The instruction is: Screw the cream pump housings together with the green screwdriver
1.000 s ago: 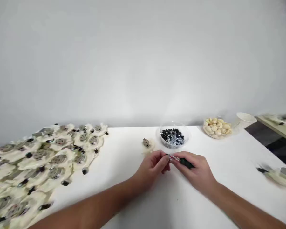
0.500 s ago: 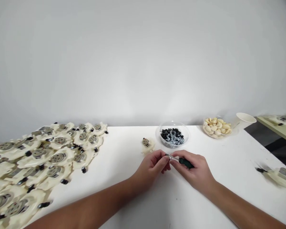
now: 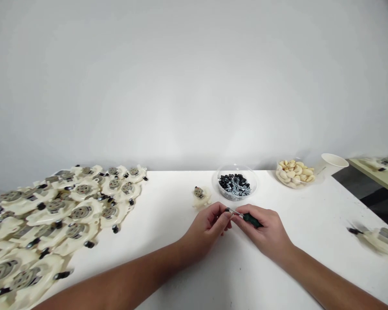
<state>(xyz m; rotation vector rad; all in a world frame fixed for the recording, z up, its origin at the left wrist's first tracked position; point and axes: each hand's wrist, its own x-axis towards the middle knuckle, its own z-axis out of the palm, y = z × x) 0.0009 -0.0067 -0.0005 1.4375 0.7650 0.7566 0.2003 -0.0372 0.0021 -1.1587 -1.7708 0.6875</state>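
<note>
Pinching a small dark piece (image 3: 226, 210) in the left hand (image 3: 209, 224), at the tip of a green-handled metal screwdriver (image 3: 252, 220) gripped in the right hand (image 3: 267, 227), apparently mid-step, with loose black pieces (image 3: 229, 183) left in the clear round plastic bowl (image 3: 234, 168) beyond.

The screwdriver handle (image 3: 252, 220) is dark green.
</note>
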